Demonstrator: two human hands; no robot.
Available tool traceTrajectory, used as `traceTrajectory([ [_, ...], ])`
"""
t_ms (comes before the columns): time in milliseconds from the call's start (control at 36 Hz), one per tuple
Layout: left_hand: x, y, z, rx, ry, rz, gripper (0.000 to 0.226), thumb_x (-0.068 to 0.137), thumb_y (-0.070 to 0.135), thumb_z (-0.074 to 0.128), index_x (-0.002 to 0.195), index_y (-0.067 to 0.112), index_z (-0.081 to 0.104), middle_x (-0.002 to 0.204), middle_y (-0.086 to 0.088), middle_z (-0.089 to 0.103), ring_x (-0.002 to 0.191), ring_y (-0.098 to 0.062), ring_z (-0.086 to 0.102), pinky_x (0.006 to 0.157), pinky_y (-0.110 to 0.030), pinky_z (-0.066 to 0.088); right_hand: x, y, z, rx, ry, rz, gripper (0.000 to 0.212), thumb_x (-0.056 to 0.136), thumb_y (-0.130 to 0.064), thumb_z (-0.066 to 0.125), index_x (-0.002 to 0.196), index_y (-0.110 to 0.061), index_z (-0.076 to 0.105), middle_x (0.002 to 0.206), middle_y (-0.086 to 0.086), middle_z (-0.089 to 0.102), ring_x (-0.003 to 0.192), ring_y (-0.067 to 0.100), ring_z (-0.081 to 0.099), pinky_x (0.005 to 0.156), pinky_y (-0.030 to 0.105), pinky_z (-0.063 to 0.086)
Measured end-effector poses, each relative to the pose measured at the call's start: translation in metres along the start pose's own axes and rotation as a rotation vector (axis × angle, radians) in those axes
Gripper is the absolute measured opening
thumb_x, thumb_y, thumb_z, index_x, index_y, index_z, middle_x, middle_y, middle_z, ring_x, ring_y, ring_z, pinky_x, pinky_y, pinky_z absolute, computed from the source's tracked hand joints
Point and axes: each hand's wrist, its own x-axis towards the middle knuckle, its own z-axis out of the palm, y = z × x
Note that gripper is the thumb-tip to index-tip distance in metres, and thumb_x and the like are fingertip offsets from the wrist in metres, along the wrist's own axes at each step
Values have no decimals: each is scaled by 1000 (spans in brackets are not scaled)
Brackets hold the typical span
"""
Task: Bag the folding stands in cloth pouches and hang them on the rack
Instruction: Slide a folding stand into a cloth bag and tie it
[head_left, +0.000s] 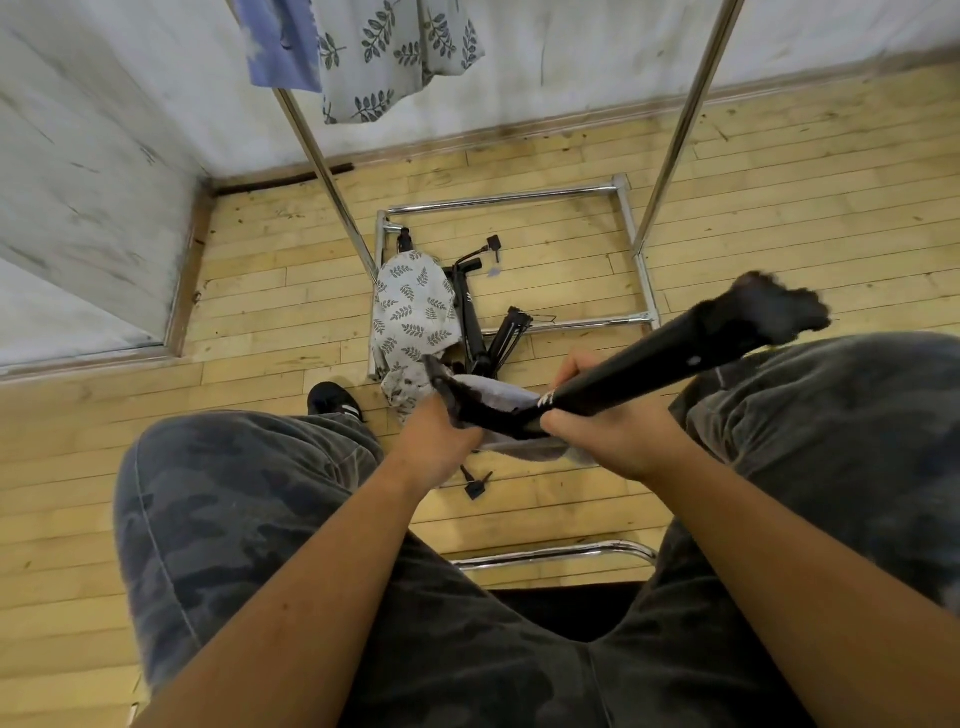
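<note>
Feeding the folding stand into the grey pouch turns on 1 line. The stand's long axis slants from its lower end, already inside the pouch mouth between the knees, up and rightward to its folded feet above the right thigh. The right grip curls round the shaft just beside the mouth. The left grip pinches the pouch rim. The push, I judge, must run down-left along that axis. More stands lie on the floor beside a leaf-print pouch.
</note>
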Motion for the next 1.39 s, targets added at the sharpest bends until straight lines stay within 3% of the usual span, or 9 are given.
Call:
traceTrajectory([
  [83, 0, 3, 1, 51, -21, 16, 41, 86, 4, 66, 120, 26, 60, 103, 7, 70, 94, -13, 68, 80, -32, 57, 0, 8, 7, -109, -66, 4, 15, 80, -25, 73, 84, -25, 59, 83, 11, 64, 76, 23, 63, 70, 45, 58],
  [222, 1, -1, 3, 67, -42, 32, 53, 86, 7, 67, 135, 23, 55, 119, 8, 64, 108, -13, 62, 81, -16, 48, 4, 33, 10, -65, -58, 25, 19, 73, -43, 72, 83, -39, 57, 85, 4, 64, 77, 27, 64, 70, 54, 58],
  [389, 0, 2, 6, 125, 11, 100, 27, 86, 4, 62, 110, 15, 62, 92, -9, 68, 72, -14, 58, 61, -21, 45, 5, 36, 15, -261, -218, 128, 63, 58, -99, 50, 98, -50, 52, 107, 0, 64, 100, 21, 62, 94, 42, 54],
  [500, 0, 5, 8, 166, 39, 225, 40, 84, 4, 65, 121, 18, 58, 101, 1, 65, 86, -16, 62, 65, -26, 48, 2, 34, 16, -342, -136, 194, 43, 83, -56, 76, 109, -24, 65, 94, -1, 67, 88, 20, 65, 81, 35, 56],
  [611, -4, 9, 15, 202, 6, 298, 34, 82, 2, 62, 104, 26, 56, 85, 11, 58, 76, -2, 58, 65, -18, 42, 10, 37, 21, -686, -158, 127, 23, 93, -50, 63, 92, -35, 46, 64, -11, 45, 67, 19, 54, 56, 24, 39],
  [694, -4, 9, 16, 164, -21, 325, 40, 85, 11, 64, 114, 38, 60, 98, 20, 66, 94, 8, 62, 78, -12, 48, 15, 39, 19, -751, -176, 164, 11, 97, -42, 59, 101, -32, 62, 77, -6, 59, 72, 18, 57, 69, 29, 51],
  [1139, -6, 14, 2, -68, -5, 275, 62, 86, 5, 70, 138, 32, 50, 114, 24, 62, 102, 9, 61, 79, -7, 47, 7, 38, 24, -365, -27, 17, 81, 82, -46, 81, 151, -29, 43, 118, -4, 70, 95, 11, 64, 77, 18, 54],
  [1250, -10, 16, 3, -49, -11, 355, 77, 85, 2, 73, 145, 39, 43, 125, 39, 49, 122, 15, 48, 93, -3, 40, 5, 35, 25, -310, -15, -39, 73, 83, -51, 79, 147, -39, 46, 117, -8, 72, 99, 12, 68, 86, 35, 60],
  [1389, -12, 17, 6, -16, 34, 401, 84, 88, 8, 71, 157, 36, 32, 139, 18, 46, 123, 1, 51, 93, -10, 44, 4, 38, 25, -473, 6, -19, 65, 82, -61, 74, 139, -38, 53, 84, -13, 62, 77, 16, 62, 69, 37, 57],
])
